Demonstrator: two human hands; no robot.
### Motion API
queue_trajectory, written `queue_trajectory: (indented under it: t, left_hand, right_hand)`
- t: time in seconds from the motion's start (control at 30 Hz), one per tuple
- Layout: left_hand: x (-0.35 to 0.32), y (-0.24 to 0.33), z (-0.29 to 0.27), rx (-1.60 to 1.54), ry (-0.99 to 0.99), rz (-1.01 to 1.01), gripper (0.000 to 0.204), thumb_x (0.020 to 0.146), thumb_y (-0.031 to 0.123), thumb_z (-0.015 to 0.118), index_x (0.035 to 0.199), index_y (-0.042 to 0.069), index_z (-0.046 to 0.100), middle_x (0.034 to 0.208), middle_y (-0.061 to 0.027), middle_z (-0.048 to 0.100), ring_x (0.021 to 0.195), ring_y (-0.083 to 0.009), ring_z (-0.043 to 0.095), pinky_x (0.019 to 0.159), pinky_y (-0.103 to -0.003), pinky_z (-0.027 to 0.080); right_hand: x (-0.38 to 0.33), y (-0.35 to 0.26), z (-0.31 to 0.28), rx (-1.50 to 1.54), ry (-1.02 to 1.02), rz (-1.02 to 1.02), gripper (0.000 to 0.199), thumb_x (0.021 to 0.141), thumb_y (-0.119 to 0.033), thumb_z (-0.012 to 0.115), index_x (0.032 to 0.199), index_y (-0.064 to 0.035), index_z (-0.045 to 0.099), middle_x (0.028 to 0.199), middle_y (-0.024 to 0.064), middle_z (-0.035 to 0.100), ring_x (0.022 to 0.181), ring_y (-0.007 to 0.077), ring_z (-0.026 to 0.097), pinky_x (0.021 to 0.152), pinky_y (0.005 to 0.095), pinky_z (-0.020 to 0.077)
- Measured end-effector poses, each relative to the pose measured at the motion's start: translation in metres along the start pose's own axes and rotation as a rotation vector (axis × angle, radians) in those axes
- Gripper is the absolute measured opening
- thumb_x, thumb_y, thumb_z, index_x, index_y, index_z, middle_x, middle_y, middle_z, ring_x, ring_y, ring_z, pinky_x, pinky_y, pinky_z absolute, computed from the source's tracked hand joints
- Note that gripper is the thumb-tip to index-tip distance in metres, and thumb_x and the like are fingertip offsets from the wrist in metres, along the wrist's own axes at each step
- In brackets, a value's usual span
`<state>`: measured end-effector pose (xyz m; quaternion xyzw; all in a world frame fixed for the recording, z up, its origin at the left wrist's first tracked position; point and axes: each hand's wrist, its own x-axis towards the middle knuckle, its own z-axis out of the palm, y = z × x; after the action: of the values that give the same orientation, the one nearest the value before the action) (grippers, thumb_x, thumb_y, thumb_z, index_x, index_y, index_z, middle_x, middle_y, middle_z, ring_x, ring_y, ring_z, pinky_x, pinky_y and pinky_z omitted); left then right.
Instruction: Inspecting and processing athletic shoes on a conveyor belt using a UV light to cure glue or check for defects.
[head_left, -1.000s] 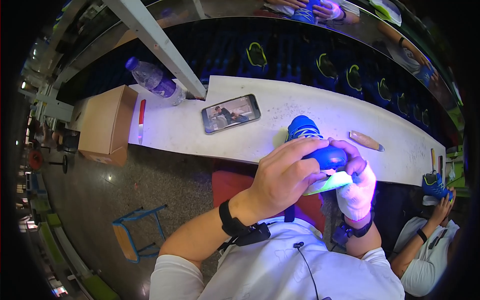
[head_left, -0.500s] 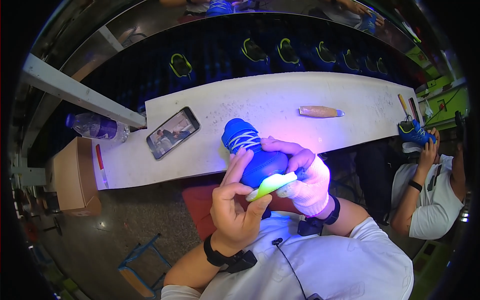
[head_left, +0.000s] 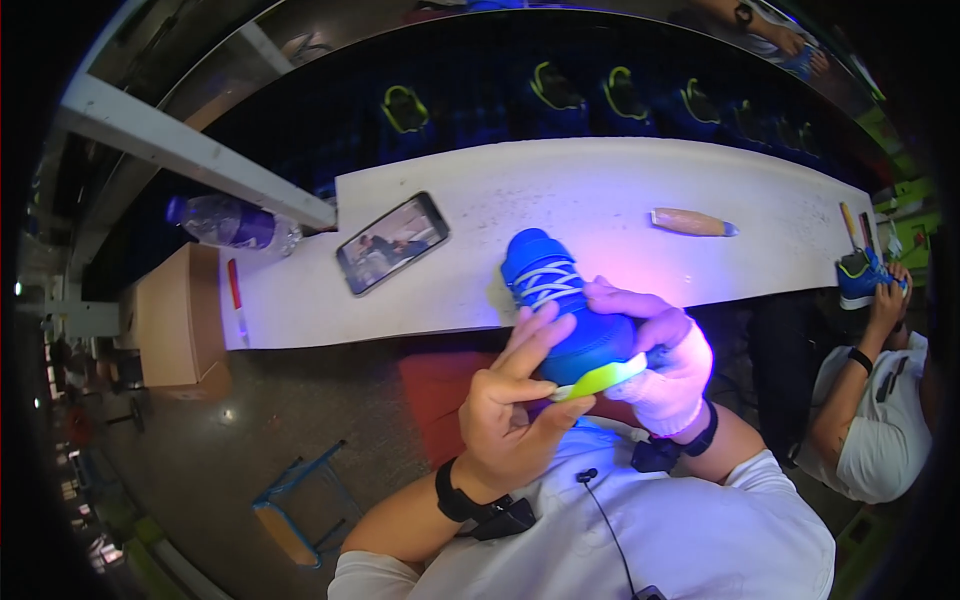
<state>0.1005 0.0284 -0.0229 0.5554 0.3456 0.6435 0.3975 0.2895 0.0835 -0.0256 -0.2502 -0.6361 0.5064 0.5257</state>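
A blue sneaker (head_left: 575, 318) with pale crossed laces is held over the table's near edge, its toe toward me. A bright yellow-green and white sole (head_left: 608, 376) shows under the toe. My left hand (head_left: 520, 400) is bare and closed on the left of the toe, thumb on the sole edge and fingers along the upper. My right hand (head_left: 668, 365) grips the other side of the toe; a white knit glove covers part of it, and its upper fingers look bare. Purple light falls on that hand. The shoe's underside is hidden.
On the white table (head_left: 520, 190) lie a phone (head_left: 392, 243), a wooden-handled tool (head_left: 693, 222) and a red-handled tool (head_left: 236, 290). A bottle (head_left: 235, 222) and a cardboard box (head_left: 180, 320) stand left. Several shoes (head_left: 405, 108) line the dark area beyond. A co-worker (head_left: 870, 400) holds a shoe at right.
The whole view has shifted, so the table and my hands appear farther right. Both hands keep their hold on the sneaker, with little change in grip.
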Motion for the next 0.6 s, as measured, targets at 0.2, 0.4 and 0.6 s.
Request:
queue_trajectory:
  t: [0.2,0.4,0.6]
  left_hand:
    - [0.030,0.029,-0.023,0.243,-0.136,-0.039,0.041,0.095,0.020,0.083,0.127,0.006,0.062,0.136,-0.0208,0.069,0.128,-0.0377,0.060,0.114,-0.051,0.043]
    - [0.035,0.024,-0.030,0.360,-0.204,-0.003,0.034,0.106,0.029,0.068,0.124,0.000,0.066,0.128,-0.0195,0.072,0.124,-0.0341,0.059,0.112,-0.048,0.043]
    - [0.022,0.033,-0.040,0.098,0.027,-0.129,0.021,0.112,0.019,0.054,0.121,0.001,0.062,0.130,-0.0244,0.072,0.137,-0.0372,0.060,0.123,-0.056,0.036]
  right_hand:
    - [0.014,-0.006,-0.004,-0.192,-0.101,-0.078,0.048,0.079,-0.017,0.097,0.100,-0.0084,0.054,0.135,0.0249,0.069,0.131,0.0424,0.067,0.111,0.0571,0.0526]
    - [0.025,-0.001,0.000,-0.264,-0.193,-0.038,0.047,0.070,-0.018,0.101,0.084,-0.0073,0.057,0.132,0.0229,0.070,0.127,0.0401,0.070,0.101,0.0499,0.0599]
    - [0.016,0.026,0.013,-0.595,-0.126,-0.191,0.048,0.064,-0.019,0.097,0.099,-0.0079,0.065,0.132,0.0217,0.070,0.111,0.0398,0.073,0.088,0.0453,0.0612]
